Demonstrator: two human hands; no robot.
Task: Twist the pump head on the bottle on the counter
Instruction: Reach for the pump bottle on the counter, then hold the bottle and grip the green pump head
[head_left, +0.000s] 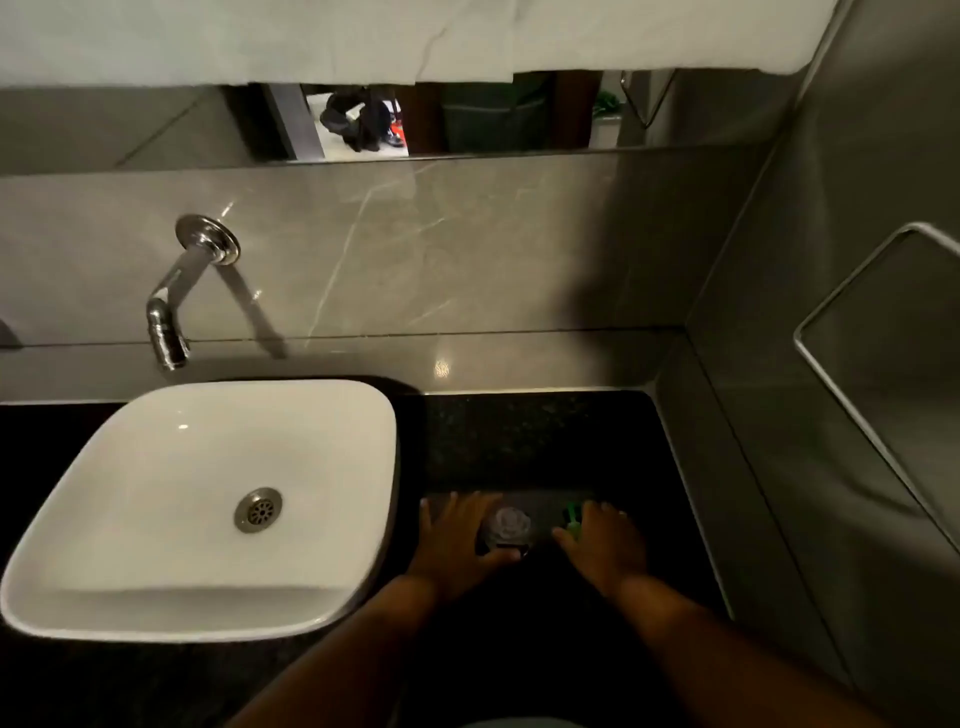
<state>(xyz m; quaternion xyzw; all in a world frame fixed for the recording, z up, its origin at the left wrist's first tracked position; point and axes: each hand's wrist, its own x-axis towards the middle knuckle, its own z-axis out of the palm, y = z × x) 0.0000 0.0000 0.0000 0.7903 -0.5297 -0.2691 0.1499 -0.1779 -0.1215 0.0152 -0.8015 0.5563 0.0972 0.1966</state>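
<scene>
A round, clear grey bottle (508, 524), seen from straight above, stands on a dark tray (540, 500) on the black counter (519, 441), right of the sink. A dark part shows at its near side; the pump head is hard to make out in the dim light. My left hand (457, 540) cups the bottle's left side, fingers stretched along it and thumb hooked around its near side. A small green object (573, 513) stands just right of the bottle. My right hand (605, 540) lies over it and hides most of it.
A white square basin (156, 519) with a metal drain sits to the left, its rim close to my left hand. A chrome wall tap (171, 306) hangs over it. Grey walls close in behind and on the right, where a metal-framed panel (883, 332) is set.
</scene>
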